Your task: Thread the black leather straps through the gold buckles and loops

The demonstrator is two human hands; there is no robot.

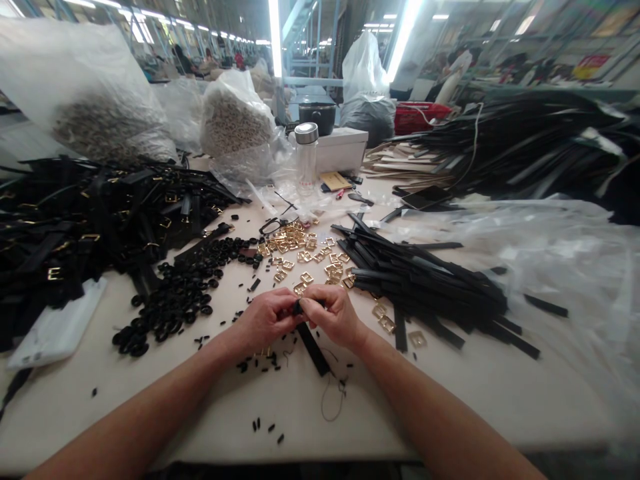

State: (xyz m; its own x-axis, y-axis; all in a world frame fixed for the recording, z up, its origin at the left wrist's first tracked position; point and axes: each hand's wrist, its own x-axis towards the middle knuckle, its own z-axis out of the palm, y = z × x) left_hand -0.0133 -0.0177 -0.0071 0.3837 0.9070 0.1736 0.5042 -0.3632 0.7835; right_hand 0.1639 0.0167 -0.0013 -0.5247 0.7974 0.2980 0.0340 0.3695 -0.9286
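Black strap pinched near its far end by left hand and right hand, both closed up, probably to steady it; gold buckles sit handy at 12 o'clock.

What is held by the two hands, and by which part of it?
A black strap: the left hand and right hand pinch it at its far end; its near end is free.
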